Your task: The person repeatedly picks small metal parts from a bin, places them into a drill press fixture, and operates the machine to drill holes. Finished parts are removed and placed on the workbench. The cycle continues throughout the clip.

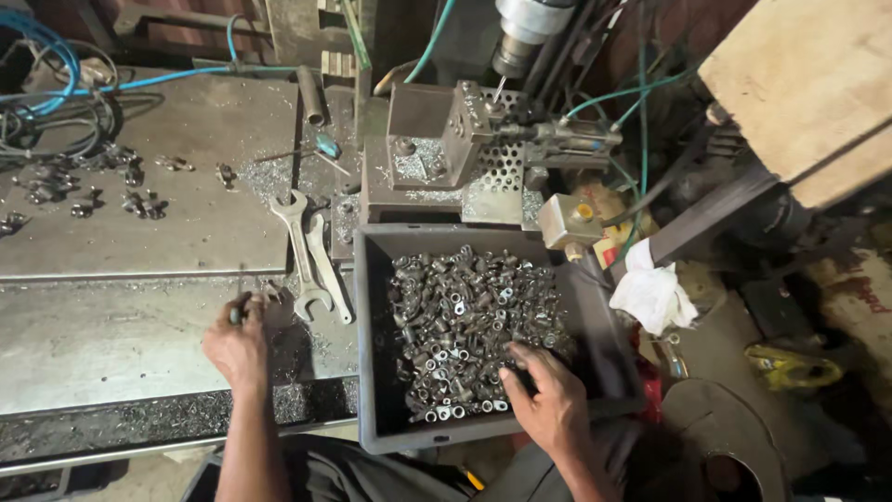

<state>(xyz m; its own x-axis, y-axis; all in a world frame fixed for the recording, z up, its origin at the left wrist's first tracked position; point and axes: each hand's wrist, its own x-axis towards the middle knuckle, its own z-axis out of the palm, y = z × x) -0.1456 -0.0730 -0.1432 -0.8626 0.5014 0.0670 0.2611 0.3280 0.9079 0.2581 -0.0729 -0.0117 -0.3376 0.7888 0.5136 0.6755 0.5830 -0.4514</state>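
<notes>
At lower centre right of the frame, the right hand (548, 400) lies with its fingers (522, 358) spread open, pressing down into the heap of small metal parts (465, 321) that fills the dark grey bin (372, 372). At lower left the left hand (240, 346) is curled closed around a small dark tool (236, 310) on the steel table (111, 335). Two wrenches (311, 256) lie just up and to the right of it, beside the bin's left wall.

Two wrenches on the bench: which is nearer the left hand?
The larger wrench, on the left; its lower jaw lies beside the left hand. The slimmer wrench lies farther right.
</notes>
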